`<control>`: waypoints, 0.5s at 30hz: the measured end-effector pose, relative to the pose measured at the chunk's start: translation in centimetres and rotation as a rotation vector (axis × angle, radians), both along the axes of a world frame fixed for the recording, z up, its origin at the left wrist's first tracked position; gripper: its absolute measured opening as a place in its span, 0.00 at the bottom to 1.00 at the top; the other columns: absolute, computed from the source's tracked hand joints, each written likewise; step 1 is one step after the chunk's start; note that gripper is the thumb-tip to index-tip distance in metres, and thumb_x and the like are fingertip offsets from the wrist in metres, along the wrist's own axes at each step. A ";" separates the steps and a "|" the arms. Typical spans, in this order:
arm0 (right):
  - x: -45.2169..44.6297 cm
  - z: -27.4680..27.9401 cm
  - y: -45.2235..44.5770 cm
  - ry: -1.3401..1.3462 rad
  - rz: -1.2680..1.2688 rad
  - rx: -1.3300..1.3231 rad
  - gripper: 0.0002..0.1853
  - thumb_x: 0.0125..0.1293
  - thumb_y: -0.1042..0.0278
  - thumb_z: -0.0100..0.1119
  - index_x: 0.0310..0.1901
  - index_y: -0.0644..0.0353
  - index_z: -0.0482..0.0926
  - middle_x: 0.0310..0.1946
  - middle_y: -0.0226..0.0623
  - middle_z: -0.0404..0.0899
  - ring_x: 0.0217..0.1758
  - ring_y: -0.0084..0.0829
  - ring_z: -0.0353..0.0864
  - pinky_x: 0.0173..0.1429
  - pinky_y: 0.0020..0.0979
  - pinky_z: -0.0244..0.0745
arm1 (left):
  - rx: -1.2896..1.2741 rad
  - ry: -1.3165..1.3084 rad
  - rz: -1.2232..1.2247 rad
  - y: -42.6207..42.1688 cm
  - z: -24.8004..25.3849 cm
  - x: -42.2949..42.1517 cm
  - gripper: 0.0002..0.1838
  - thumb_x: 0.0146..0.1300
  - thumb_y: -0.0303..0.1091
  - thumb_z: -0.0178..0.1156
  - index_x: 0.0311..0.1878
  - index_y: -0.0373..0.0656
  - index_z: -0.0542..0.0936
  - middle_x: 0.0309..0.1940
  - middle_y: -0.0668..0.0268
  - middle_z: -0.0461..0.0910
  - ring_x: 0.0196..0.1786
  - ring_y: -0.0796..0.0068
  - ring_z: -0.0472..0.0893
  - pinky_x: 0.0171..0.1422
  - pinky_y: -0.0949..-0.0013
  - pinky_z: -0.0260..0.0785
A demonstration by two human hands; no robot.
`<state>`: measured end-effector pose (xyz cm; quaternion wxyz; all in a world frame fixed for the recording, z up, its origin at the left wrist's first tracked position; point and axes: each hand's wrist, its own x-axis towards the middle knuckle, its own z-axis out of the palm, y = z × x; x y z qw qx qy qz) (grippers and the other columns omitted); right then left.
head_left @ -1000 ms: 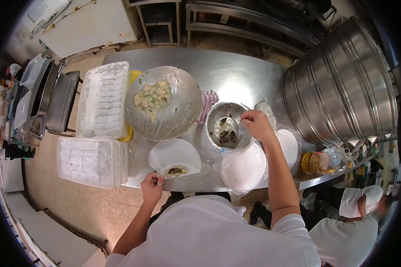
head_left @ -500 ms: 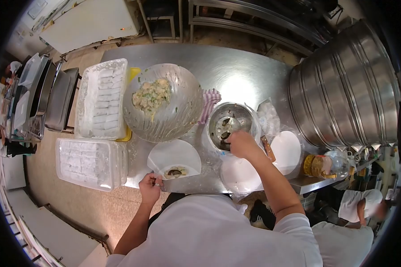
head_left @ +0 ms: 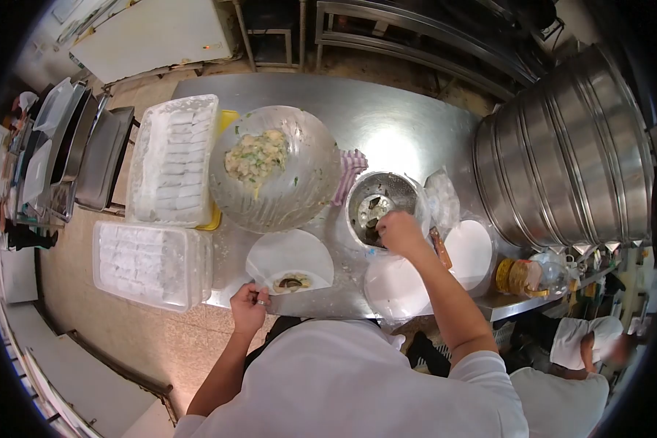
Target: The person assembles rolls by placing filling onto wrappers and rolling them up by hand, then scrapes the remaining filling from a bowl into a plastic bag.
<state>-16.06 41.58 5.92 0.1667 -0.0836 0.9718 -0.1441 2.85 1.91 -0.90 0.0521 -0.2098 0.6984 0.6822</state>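
Wrapper: the white wrapper [head_left: 290,252] lies on the steel table [head_left: 431,120] near its front edge, long axis left to right, rounded side pointing away from the person, straighter side toward them.
Filling: a small, dark-topped mound [head_left: 293,282] sits by that straighter side; its makeup is hard to make out.
Left hand: fingers [head_left: 249,303] pinched on the wrapper's near left corner.
Right hand: curled [head_left: 400,233] inside the steel pot [head_left: 369,191], fingertips hidden; cannot tell whether it grips anything.
Knife-like handle: brown [head_left: 439,248], partly covered by the right forearm.
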 end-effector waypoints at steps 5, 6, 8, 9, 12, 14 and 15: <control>-3.3 1.5 0.9 0.224 -0.109 -0.148 0.13 0.65 0.75 0.63 0.46 0.59 0.94 0.41 0.51 0.91 0.50 0.55 0.90 0.60 0.50 0.86 | -0.044 -0.017 -0.020 -0.2 -0.4 0.2 0.04 0.77 0.24 0.68 0.46 0.34 0.83 0.31 0.68 0.85 0.32 0.81 0.83 0.37 0.73 0.76; -4.0 1.3 1.0 0.207 -0.081 -0.191 0.14 0.64 0.76 0.63 0.49 0.60 0.93 0.46 0.50 0.91 0.53 0.55 0.89 0.63 0.49 0.85 | -0.037 0.001 -0.023 -0.2 -0.5 0.2 0.04 0.77 0.24 0.68 0.46 0.34 0.83 0.31 0.68 0.85 0.32 0.81 0.83 0.37 0.73 0.76; -4.5 0.6 0.5 0.265 0.044 -0.107 0.15 0.64 0.74 0.65 0.50 0.54 0.93 0.50 0.48 0.90 0.57 0.52 0.89 0.66 0.48 0.84 | -0.024 0.013 -0.025 -0.3 -0.6 0.3 0.04 0.77 0.24 0.68 0.46 0.34 0.83 0.31 0.68 0.86 0.32 0.81 0.83 0.37 0.73 0.77; -4.6 0.2 0.3 0.294 0.106 -0.065 0.15 0.64 0.73 0.66 0.51 0.52 0.93 0.52 0.46 0.90 0.58 0.50 0.88 0.67 0.47 0.84 | -0.018 0.007 -0.024 -0.2 -0.3 0.3 0.04 0.77 0.24 0.68 0.45 0.34 0.83 0.31 0.68 0.86 0.33 0.82 0.83 0.38 0.73 0.77; -4.8 -1.7 0.1 0.246 0.187 0.100 0.16 0.65 0.71 0.67 0.53 0.52 0.93 0.53 0.43 0.90 0.62 0.48 0.87 0.70 0.46 0.82 | -0.024 -0.014 -0.023 -0.2 -0.1 0.2 0.05 0.77 0.25 0.69 0.45 0.33 0.83 0.31 0.67 0.87 0.33 0.82 0.84 0.38 0.73 0.77; -4.3 -1.5 0.1 0.200 0.153 0.078 0.15 0.66 0.71 0.66 0.52 0.54 0.93 0.53 0.45 0.90 0.61 0.48 0.87 0.70 0.46 0.82 | -0.049 -0.009 -0.031 -0.4 -0.3 0.4 0.05 0.77 0.26 0.68 0.45 0.34 0.83 0.30 0.67 0.86 0.32 0.81 0.83 0.36 0.73 0.76; -4.2 -1.3 0.1 0.177 0.136 0.067 0.15 0.66 0.71 0.66 0.51 0.54 0.93 0.52 0.45 0.90 0.61 0.49 0.87 0.70 0.47 0.82 | -0.067 0.005 -0.042 -0.4 -0.6 0.4 0.05 0.78 0.26 0.68 0.45 0.34 0.82 0.29 0.67 0.85 0.31 0.80 0.83 0.34 0.73 0.75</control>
